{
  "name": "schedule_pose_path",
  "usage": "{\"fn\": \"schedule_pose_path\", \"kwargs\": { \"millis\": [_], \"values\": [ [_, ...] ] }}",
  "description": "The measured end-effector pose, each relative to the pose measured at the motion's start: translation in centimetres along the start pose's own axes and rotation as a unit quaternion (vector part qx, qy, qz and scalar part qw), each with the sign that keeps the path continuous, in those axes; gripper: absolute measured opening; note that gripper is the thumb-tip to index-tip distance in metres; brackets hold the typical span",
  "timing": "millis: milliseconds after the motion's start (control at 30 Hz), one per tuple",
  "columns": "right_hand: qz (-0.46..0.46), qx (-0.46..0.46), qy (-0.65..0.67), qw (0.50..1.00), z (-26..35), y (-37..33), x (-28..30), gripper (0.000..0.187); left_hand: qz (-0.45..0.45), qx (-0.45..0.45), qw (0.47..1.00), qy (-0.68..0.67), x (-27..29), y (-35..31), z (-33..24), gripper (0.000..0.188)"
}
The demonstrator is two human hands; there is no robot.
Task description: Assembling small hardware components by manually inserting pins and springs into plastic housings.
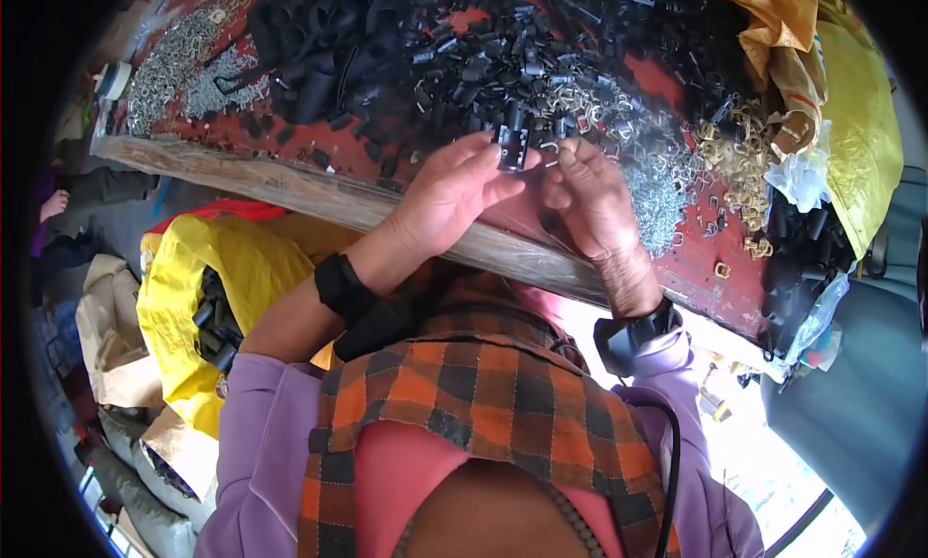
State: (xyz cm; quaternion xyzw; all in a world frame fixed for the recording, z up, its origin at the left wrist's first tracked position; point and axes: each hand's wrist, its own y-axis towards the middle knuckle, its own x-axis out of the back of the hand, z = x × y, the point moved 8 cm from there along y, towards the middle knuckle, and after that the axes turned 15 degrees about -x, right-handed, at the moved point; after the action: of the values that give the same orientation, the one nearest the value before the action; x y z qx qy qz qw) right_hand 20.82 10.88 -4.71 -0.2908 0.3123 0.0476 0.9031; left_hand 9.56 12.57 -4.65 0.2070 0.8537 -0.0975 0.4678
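Note:
Near the front edge of the red work table, my left hand holds a small black block-shaped part upright between thumb and fingers. My right hand pinches a small bent metal piece close to the part's right side; its exact shape is hard to make out. The two pieces appear slightly apart. Behind my hands spreads a heap of small black parts. To the right of it lie many tiny silvery metal pieces.
Brass-coloured metal loops lie at the table's right, silvery loops at far left beside black tubes. A wooden edge borders the table. Below left stands a yellow sack holding black parts; another yellow sack is at right.

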Motion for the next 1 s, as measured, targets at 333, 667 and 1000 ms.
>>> {"fn": "schedule_pose_path", "kwargs": {
  "millis": [333, 667, 1000],
  "values": [
    [0.017, -0.071, 0.054, 0.996, -2.2, -0.3, -0.3, 0.011, 0.052, 0.043, 0.998, -0.015, 0.5, -0.9, 0.8, 0.034],
    [0.067, -0.143, 0.052, 0.986, -3.4, -0.8, -0.7, 0.011, 0.108, 0.095, 0.989, -0.023, -0.2, -1.2, 1.2, 0.038],
    [-0.128, 0.347, -0.579, 0.727, 2.0, -4.5, -4.0, 0.013, 0.021, 0.15, 0.987, -0.057, 1.0, -1.6, 2.2, 0.034]
  ]
}}
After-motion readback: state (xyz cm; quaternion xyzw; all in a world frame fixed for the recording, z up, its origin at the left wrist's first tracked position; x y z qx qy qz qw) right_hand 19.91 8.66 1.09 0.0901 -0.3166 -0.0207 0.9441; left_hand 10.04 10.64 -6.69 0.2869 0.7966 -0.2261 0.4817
